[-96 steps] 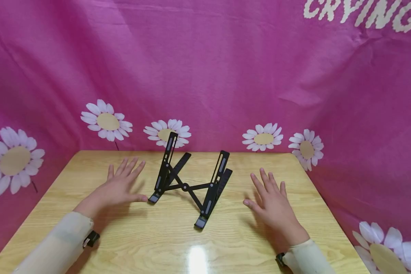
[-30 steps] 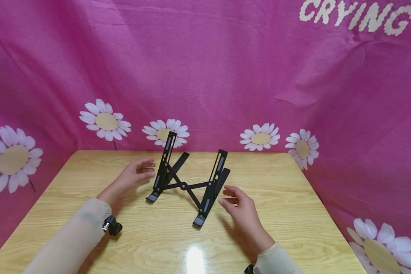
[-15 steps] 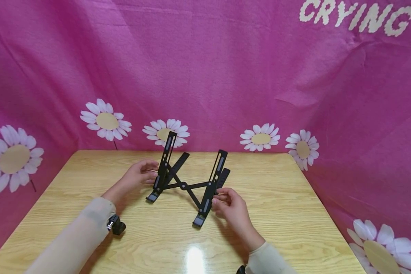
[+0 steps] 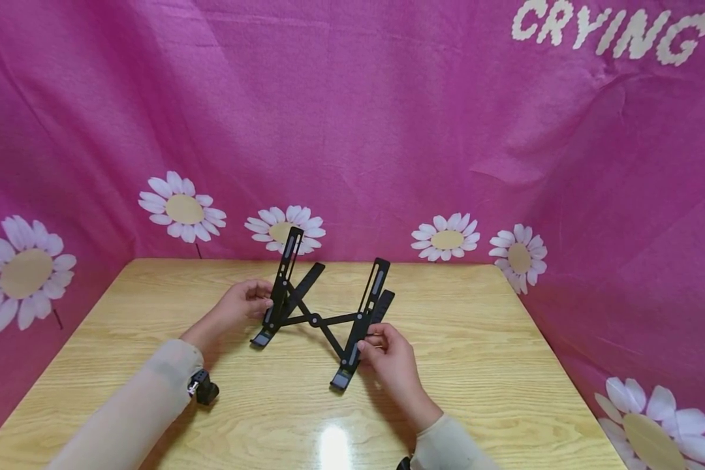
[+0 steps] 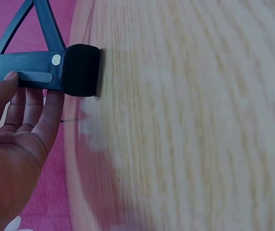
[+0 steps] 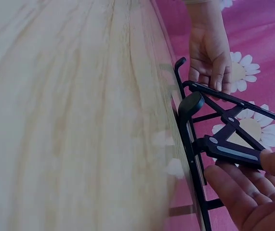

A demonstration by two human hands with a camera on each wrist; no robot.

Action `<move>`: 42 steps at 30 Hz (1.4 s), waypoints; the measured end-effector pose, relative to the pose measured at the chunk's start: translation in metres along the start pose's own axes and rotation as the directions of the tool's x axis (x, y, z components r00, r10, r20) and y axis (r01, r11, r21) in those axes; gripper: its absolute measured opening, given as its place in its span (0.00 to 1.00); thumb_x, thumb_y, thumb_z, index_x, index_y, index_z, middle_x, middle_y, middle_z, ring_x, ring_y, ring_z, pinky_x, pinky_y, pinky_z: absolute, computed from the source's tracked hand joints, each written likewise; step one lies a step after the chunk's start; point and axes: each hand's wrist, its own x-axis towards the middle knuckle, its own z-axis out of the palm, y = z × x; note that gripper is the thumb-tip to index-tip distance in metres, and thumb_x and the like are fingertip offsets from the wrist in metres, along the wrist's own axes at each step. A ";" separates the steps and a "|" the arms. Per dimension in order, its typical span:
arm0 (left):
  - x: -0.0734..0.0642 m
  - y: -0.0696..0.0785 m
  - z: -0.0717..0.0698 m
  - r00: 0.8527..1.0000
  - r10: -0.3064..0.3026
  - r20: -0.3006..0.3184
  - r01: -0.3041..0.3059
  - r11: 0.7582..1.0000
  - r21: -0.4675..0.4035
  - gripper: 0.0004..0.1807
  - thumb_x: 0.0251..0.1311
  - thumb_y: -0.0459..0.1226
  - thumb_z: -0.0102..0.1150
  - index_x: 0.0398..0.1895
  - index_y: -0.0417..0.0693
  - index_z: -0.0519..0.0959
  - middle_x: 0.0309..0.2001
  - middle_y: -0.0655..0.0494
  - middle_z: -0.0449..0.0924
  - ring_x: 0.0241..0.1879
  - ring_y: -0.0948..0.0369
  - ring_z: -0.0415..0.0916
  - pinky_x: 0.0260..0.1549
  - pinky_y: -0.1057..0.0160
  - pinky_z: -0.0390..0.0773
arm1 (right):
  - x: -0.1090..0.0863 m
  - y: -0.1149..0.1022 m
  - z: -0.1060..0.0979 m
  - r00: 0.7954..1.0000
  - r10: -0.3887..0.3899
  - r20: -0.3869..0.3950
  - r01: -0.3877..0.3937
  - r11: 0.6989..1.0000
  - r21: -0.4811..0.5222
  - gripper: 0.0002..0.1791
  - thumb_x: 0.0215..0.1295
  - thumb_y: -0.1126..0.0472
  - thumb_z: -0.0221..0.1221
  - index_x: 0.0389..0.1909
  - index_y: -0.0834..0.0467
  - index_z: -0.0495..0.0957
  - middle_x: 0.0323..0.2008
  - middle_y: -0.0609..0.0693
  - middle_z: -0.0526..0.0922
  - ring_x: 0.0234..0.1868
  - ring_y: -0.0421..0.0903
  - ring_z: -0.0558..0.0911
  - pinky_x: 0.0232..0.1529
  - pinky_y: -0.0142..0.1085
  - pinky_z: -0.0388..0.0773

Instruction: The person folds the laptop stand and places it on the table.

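A black folding laptop stand [image 4: 314,320] stands opened out on the table, its two slanted arms joined by a crossed brace. My left hand [image 4: 237,305] holds the left arm from its outer side. In the left wrist view, the thumb of that hand [image 5: 17,149] lies on the upper face of the stand [image 5: 36,62] and the fingers are beneath. My right hand [image 4: 395,362] pinches the lower part of the right arm. The right wrist view shows the thumb and fingers of my right hand [image 6: 257,197] on either side of the stand [image 6: 233,153].
The light wooden table [image 4: 258,418] carries the stand at its middle. Directly behind and along both sides hangs a pink cloth [image 4: 352,130] with printed daisies and white letters. A small black wrist camera [image 4: 204,387] sits below the left cuff.
Both hands, spread flat at the table's sides earlier, have moved inward and now grip the two arms of the laptop stand. The stand itself has stayed in place.
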 end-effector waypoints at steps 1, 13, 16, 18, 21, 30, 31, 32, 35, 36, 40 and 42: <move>0.000 0.000 0.000 1.000 -0.003 0.002 0.003 1.000 0.003 0.18 0.72 0.25 0.53 0.62 0.26 0.71 0.48 0.42 0.80 0.46 0.51 0.81 0.45 0.54 0.86 | 0.000 0.000 0.001 1.000 0.002 0.000 -0.002 1.000 0.010 0.15 0.67 0.73 0.64 0.52 0.67 0.75 0.40 0.61 0.86 0.34 0.51 0.88 0.35 0.48 0.88; 0.000 -0.004 0.000 1.000 -0.028 -0.010 0.028 1.000 0.005 0.15 0.73 0.27 0.54 0.59 0.28 0.73 0.45 0.47 0.80 0.43 0.54 0.81 0.42 0.56 0.85 | 0.003 0.004 0.009 1.000 0.015 -0.015 -0.014 1.000 0.023 0.11 0.67 0.75 0.62 0.48 0.66 0.75 0.36 0.57 0.83 0.29 0.46 0.87 0.31 0.46 0.88; 0.000 -0.006 -0.002 1.000 -0.025 -0.012 0.025 1.000 0.016 0.15 0.73 0.28 0.54 0.58 0.28 0.73 0.44 0.45 0.80 0.43 0.52 0.80 0.40 0.58 0.85 | 0.004 0.003 0.009 1.000 0.014 -0.004 -0.014 1.000 0.014 0.10 0.67 0.75 0.62 0.47 0.65 0.75 0.35 0.56 0.82 0.30 0.47 0.86 0.32 0.46 0.88; -0.001 -0.008 -0.003 1.000 -0.018 -0.007 0.018 1.000 0.020 0.14 0.73 0.28 0.54 0.57 0.28 0.73 0.44 0.44 0.80 0.42 0.53 0.80 0.40 0.58 0.85 | 0.005 0.003 0.008 1.000 0.013 0.002 -0.013 1.000 0.005 0.10 0.68 0.75 0.61 0.47 0.65 0.74 0.35 0.56 0.81 0.29 0.47 0.86 0.32 0.47 0.88; -0.001 -0.008 -0.003 1.000 -0.003 0.015 0.003 1.000 0.018 0.13 0.74 0.28 0.54 0.56 0.27 0.72 0.43 0.44 0.79 0.41 0.55 0.79 0.40 0.57 0.85 | 0.007 0.002 0.006 1.000 0.016 0.006 -0.015 1.000 -0.010 0.10 0.68 0.74 0.62 0.47 0.64 0.74 0.34 0.56 0.81 0.29 0.48 0.86 0.32 0.47 0.88; -0.002 -0.008 0.002 1.000 -0.010 0.019 0.010 1.000 0.015 0.11 0.74 0.27 0.52 0.54 0.28 0.72 0.41 0.48 0.78 0.41 0.55 0.79 0.38 0.59 0.84 | 0.013 -0.001 -0.002 0.999 0.024 0.029 -0.023 0.998 -0.055 0.11 0.69 0.74 0.60 0.49 0.63 0.75 0.36 0.57 0.81 0.30 0.49 0.87 0.33 0.47 0.88; -0.003 -0.008 0.002 1.000 -0.011 0.022 0.011 1.000 0.010 0.11 0.74 0.27 0.52 0.54 0.28 0.72 0.41 0.48 0.78 0.41 0.55 0.79 0.39 0.59 0.84 | 0.013 -0.002 -0.003 0.999 0.024 0.030 -0.022 0.998 -0.061 0.11 0.69 0.74 0.60 0.49 0.63 0.75 0.36 0.57 0.81 0.30 0.49 0.87 0.33 0.47 0.88; -0.003 -0.008 0.003 1.000 -0.013 0.021 0.013 1.000 0.006 0.10 0.74 0.27 0.53 0.53 0.29 0.72 0.41 0.49 0.78 0.41 0.55 0.79 0.39 0.59 0.84 | 0.014 -0.002 -0.003 0.999 0.027 0.029 -0.026 0.998 -0.063 0.11 0.69 0.74 0.60 0.49 0.63 0.76 0.36 0.57 0.81 0.30 0.49 0.87 0.33 0.47 0.88; -0.006 -0.007 0.005 1.000 -0.012 0.029 0.012 1.000 -0.013 0.10 0.74 0.27 0.53 0.53 0.29 0.72 0.40 0.48 0.78 0.41 0.57 0.78 0.41 0.57 0.84 | 0.015 -0.002 -0.005 0.999 0.023 0.029 -0.021 0.998 -0.064 0.10 0.69 0.74 0.60 0.49 0.64 0.76 0.37 0.58 0.81 0.30 0.50 0.87 0.32 0.48 0.88; -0.007 -0.007 0.005 1.000 -0.009 0.030 0.010 1.000 -0.015 0.10 0.74 0.28 0.52 0.53 0.30 0.72 0.40 0.48 0.78 0.41 0.58 0.79 0.42 0.57 0.84 | 0.015 -0.001 -0.006 0.999 0.022 0.028 -0.020 0.998 -0.065 0.10 0.70 0.74 0.60 0.49 0.64 0.76 0.36 0.59 0.81 0.30 0.50 0.87 0.32 0.48 0.88; -0.009 -0.006 0.008 0.999 0.006 0.034 -0.006 1.000 -0.004 0.09 0.75 0.28 0.52 0.52 0.30 0.72 0.40 0.47 0.78 0.40 0.57 0.78 0.41 0.57 0.84 | 0.017 0.000 -0.009 0.999 0.029 0.027 -0.027 0.997 -0.078 0.11 0.71 0.73 0.59 0.51 0.64 0.76 0.36 0.59 0.81 0.30 0.50 0.87 0.32 0.48 0.88; -0.009 -0.005 0.010 1.000 -0.003 0.026 0.003 1.000 0.007 0.08 0.75 0.28 0.52 0.51 0.32 0.73 0.39 0.48 0.78 0.40 0.56 0.78 0.40 0.58 0.84 | 0.019 0.001 -0.010 0.999 0.037 0.026 -0.035 0.995 -0.091 0.11 0.71 0.73 0.59 0.51 0.63 0.76 0.36 0.58 0.81 0.30 0.50 0.87 0.32 0.47 0.88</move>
